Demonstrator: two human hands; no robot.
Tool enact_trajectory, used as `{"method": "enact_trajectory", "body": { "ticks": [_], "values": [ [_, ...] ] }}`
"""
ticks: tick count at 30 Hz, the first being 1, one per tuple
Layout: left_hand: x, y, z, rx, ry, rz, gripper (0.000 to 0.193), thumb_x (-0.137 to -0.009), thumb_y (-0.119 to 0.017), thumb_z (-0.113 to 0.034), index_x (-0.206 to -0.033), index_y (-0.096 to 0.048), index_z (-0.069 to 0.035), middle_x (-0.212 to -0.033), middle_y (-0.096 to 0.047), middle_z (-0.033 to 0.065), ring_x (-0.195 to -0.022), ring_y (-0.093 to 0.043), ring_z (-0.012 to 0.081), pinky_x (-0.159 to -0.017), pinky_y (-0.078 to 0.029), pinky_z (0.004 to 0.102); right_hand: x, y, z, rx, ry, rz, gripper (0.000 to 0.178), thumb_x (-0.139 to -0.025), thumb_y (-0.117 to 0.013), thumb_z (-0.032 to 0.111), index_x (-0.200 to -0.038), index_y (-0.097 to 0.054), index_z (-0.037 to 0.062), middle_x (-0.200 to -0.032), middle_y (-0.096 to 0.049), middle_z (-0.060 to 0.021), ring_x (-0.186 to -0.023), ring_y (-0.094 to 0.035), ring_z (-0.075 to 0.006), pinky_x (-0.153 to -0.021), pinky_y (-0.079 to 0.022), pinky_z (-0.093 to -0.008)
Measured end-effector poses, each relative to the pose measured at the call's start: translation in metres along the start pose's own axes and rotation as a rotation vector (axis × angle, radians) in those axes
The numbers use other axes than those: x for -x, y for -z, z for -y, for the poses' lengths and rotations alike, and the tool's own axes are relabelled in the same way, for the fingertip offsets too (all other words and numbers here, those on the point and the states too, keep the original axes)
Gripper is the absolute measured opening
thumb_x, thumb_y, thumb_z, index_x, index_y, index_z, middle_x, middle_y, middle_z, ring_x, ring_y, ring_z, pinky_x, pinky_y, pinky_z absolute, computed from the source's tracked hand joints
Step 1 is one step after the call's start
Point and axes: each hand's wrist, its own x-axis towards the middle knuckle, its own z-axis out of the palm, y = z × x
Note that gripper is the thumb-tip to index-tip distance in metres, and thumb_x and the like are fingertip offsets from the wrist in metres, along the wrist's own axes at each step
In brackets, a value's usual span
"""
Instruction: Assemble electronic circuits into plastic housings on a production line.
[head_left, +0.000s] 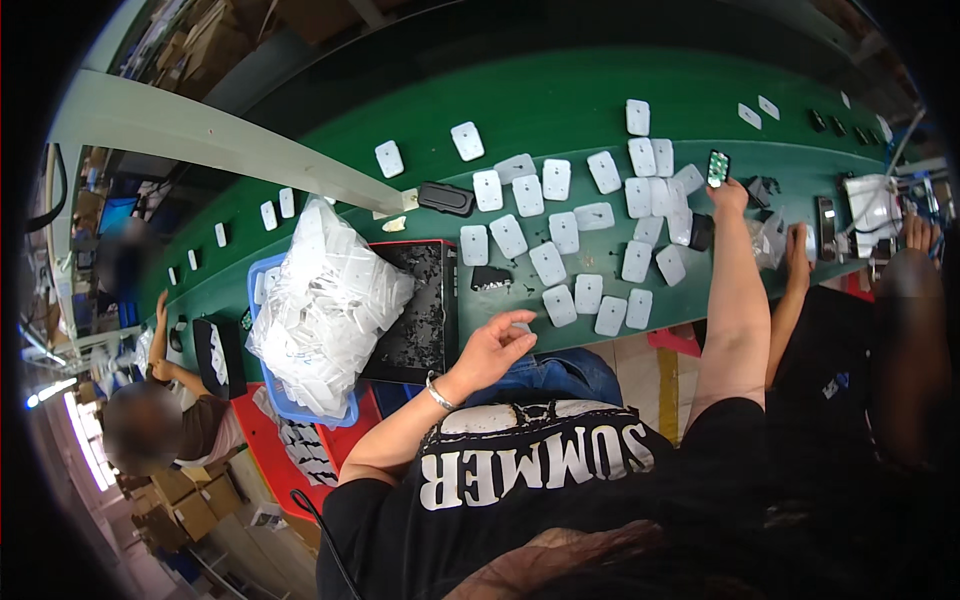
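Observation:
Reaching over the far right part of the green bench, my right hand [729, 196] grips a small black casing with a green circuit board [719, 166] in it. My left hand [494, 350], a silver bracelet at its wrist, hovers by the near bench edge. Its thumb and index finger are apart, and I make out no thing held there. Many white rounded plates [548, 263] lie scattered between my hands, some overlapping. Left of them rests a black oblong case [446, 198]; a small black part [491, 279] lies among the plates.
A blue crate [343, 413] holds a bulging clear bag of white pieces [325, 300], beside a black tray [425, 310]. A pale post [240, 130] slants across the left. Co-workers sit on both sides; one's hand [799, 252] is near my right forearm.

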Motion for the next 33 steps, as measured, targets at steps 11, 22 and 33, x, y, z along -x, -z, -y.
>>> {"method": "enact_trajectory", "body": {
  "ticks": [11, 22, 33],
  "values": [
    [0.001, 0.01, 0.002, 0.076, 0.048, -0.055, 0.028, -0.083, -0.058, -0.013, -0.109, -0.053, -0.001, -0.084, -0.058, 0.0026, -0.071, -0.051, 0.0058, -0.065, -0.044, 0.0207, -0.117, 0.049, -0.058, -0.009, -0.313, -0.2, 0.025, -0.078, -0.059, 0.02, -0.091, -0.056, -0.0021, -0.088, -0.059, -0.013, -0.075, -0.061, -0.027, -0.058, -0.054, -0.035],
    [0.021, 0.033, 0.038, 0.092, 0.04, -0.152, 0.025, -0.084, -0.056, -0.01, -0.108, -0.053, -0.001, -0.09, -0.058, 0.002, -0.076, -0.052, 0.0056, -0.07, -0.044, 0.0202, 0.145, -0.008, 0.046, 0.058, 0.556, 0.268, 0.029, -0.086, -0.055, 0.019, -0.107, -0.053, -0.0009, -0.099, -0.058, -0.0081, -0.085, -0.056, -0.014, -0.073, -0.046, -0.0239],
    [0.041, 0.032, 0.048, 0.062, -0.03, -0.077, 0.027, -0.084, -0.057, -0.011, -0.108, -0.053, -0.001, -0.098, -0.058, 0.0056, -0.082, -0.054, 0.0083, -0.073, -0.045, 0.0218, 0.377, -0.108, 0.01, 0.731, 1.239, 0.749, 0.034, -0.067, -0.062, 0.009, -0.101, -0.06, 0.0083, -0.092, -0.061, -0.0069, -0.092, -0.051, -0.0242, -0.078, -0.038, -0.0356]
  ]
}}
